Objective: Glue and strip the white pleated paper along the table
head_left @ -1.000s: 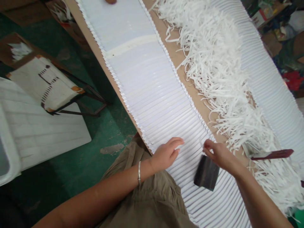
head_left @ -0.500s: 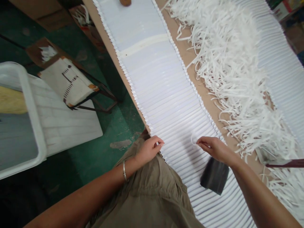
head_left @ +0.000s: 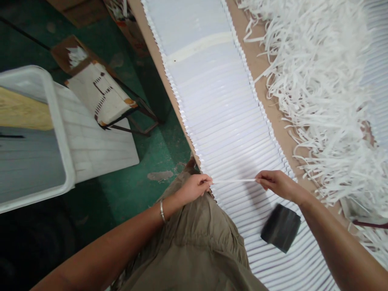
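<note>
A thin white strip (head_left: pixel 233 180) is stretched nearly straight between my two hands, just above a long row of overlapping white sheets (head_left: pixel 230 117). My left hand (head_left: pixel 197 186), with a bangle at the wrist, pinches one end near the row's left edge. At the other end, my right hand (head_left: pixel 277 184) is closed in a pinch over the row's right side. Below my right hand a dark, flat rectangular piece (head_left: pixel 281 227) lies on the sheets.
A large heap of loose white strips (head_left: pixel 327 81) covers the table on the right. The brown table edge (head_left: pixel 163 72) runs along the left. Beyond it stand a white plastic bin (head_left: pixel 65 133), a stool (head_left: pixel 101 95) and a cardboard box (head_left: pixel 62 52) on the green floor.
The white strip hung curled from my right hand before; now it is pulled taut, with my left hand gripping its other end. The view has shifted slightly left.
</note>
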A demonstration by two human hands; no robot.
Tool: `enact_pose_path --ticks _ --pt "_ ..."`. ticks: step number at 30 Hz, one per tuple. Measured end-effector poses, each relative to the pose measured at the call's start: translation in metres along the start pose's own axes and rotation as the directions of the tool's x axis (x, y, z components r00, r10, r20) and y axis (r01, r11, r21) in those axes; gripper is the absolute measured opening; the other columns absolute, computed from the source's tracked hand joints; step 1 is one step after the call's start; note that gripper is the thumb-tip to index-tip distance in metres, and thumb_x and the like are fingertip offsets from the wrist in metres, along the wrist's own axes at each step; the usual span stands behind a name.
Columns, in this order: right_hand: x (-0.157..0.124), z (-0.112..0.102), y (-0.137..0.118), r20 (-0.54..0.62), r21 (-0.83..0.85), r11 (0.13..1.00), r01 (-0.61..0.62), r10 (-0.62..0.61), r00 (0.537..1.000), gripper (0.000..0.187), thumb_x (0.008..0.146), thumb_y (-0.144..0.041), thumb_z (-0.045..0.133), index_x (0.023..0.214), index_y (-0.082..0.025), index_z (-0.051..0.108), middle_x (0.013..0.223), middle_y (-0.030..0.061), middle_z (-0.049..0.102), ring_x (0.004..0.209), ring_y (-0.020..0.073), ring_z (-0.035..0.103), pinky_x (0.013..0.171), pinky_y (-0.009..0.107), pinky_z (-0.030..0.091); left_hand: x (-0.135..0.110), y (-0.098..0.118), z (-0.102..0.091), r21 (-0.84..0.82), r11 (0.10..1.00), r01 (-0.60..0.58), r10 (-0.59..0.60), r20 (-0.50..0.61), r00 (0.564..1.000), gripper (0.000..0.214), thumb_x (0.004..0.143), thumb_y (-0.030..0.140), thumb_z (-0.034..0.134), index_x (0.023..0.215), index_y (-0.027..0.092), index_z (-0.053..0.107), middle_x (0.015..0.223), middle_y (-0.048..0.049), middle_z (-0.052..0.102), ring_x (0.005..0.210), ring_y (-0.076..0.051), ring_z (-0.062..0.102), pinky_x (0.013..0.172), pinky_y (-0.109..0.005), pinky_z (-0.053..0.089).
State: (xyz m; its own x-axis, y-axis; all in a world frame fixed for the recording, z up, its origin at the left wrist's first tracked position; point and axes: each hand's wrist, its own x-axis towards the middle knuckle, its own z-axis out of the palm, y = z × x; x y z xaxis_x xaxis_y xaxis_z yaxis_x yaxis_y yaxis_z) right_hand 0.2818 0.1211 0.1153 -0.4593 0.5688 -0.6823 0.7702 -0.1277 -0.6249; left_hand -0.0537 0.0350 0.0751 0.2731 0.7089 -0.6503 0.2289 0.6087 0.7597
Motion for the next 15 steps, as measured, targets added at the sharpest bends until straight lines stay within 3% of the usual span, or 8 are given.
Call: enact_pose_path --ticks 5,11,15 --pt "0.017 -0.020 0.026 -0.138 -0.042 0.995 -0.089 0.083 0.987 0.039 0.086 -0.058 0.059 0.071 -0.022 0.067 0.059 -0.0014 0.060 0.057 0.0136 0.052 0.056 0.027 0.039 0.008 -0.025 -0.012 -0.001 1.000 0.012 -0.013 -0.168 0.986 0.030 0.085 0.043 0.060 0.072 0.017 0.063 0.058 0.0010 0.058 0.044 -0.010 0.046 0.048 -0.023 0.034" --pt "0.041 -0.049 0.041 -0.300 0.006 0.994 -0.113 0.109 0.948 0.049 0.079 -0.068 0.062 0.080 -0.020 0.072 0.063 0.0026 0.066 0.058 0.0160 0.058 0.055 0.029 0.043 0.031 -0.030 -0.010 -0.010 1.000 0.016 -0.018 -0.274 0.962 0.028 0.088 0.037 0.057 0.068 0.017 0.061 0.060 0.0001 0.061 0.046 -0.011 0.047 0.051 -0.024 0.037" --pt "0.060 -0.065 0.053 -0.443 0.060 0.988 -0.146 0.157 0.883 0.052 0.075 -0.071 0.065 0.071 -0.019 0.065 0.058 0.0021 0.062 0.052 0.0134 0.052 0.051 0.028 0.039 0.047 -0.030 -0.006 0.040 0.999 0.002 0.017 -0.467 0.884 0.019 0.082 0.028 0.064 0.068 0.017 0.060 0.065 -0.0002 0.062 0.060 -0.013 0.055 0.060 -0.024 0.041"
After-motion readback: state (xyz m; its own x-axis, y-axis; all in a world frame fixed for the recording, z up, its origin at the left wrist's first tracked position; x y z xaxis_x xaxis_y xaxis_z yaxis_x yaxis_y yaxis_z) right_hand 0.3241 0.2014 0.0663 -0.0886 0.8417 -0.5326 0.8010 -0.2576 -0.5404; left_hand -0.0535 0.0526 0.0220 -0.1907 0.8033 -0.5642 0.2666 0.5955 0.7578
